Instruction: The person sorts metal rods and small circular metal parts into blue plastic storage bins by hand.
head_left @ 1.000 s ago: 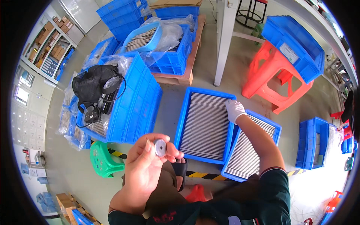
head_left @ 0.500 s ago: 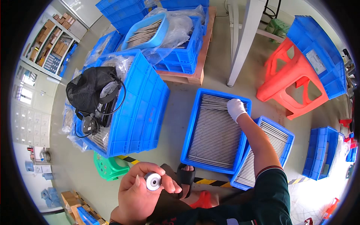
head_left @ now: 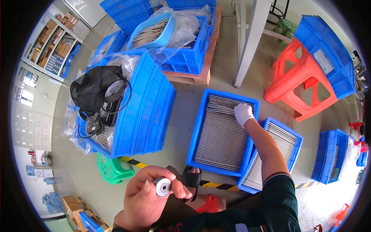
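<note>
A small round metal piece [head_left: 163, 187] with a dark hole in its middle is pinched in the bare fingers of my left hand [head_left: 141, 199], held up low in the view. My right hand [head_left: 244, 114], in a white glove, reaches into a blue crate [head_left: 194, 133] on the floor. Its fingers close on the right ends of thin metal rods [head_left: 220, 141] at the crate's far side; the fingertips are hidden. Most rods lie side by side in a neat layer, while those by the glove lie loose and slanted.
A second blue crate of rods [head_left: 281, 137] sits partly under my right forearm. Stacked blue crates [head_left: 148, 112] carry a black mesh bag [head_left: 92, 87] at left. A red stool [head_left: 305, 81] holds a tilted blue crate [head_left: 328, 54]. A green stool [head_left: 112, 170] and a table leg [head_left: 249, 46] stand nearby.
My left hand with the round metal piece has shifted slightly right. My right hand stays at the rods' ends, and the rods near it lie a little more slanted. The view has shifted slightly.
</note>
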Tool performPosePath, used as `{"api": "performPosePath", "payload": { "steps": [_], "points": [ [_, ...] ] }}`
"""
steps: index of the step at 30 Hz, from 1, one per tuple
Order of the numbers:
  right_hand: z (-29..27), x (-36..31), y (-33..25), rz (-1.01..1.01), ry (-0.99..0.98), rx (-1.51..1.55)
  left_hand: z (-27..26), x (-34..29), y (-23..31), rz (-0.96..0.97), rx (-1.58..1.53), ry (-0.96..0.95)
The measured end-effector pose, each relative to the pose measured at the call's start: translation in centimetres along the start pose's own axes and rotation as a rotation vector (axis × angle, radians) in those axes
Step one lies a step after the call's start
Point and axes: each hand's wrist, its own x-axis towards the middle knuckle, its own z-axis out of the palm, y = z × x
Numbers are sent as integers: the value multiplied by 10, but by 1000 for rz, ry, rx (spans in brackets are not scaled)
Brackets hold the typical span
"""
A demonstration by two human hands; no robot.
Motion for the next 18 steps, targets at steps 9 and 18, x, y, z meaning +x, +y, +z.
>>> {"api": "performPosePath", "payload": {
  "steps": [9, 18],
  "points": [
    [-9, -44, -3, 112, -89, 342, -3, -10, 0, 23, -15, -78],
    [-118, -95, -4, -180, -239, -302, -6, -11, -3, 24, -58, -179]
  ]
}}
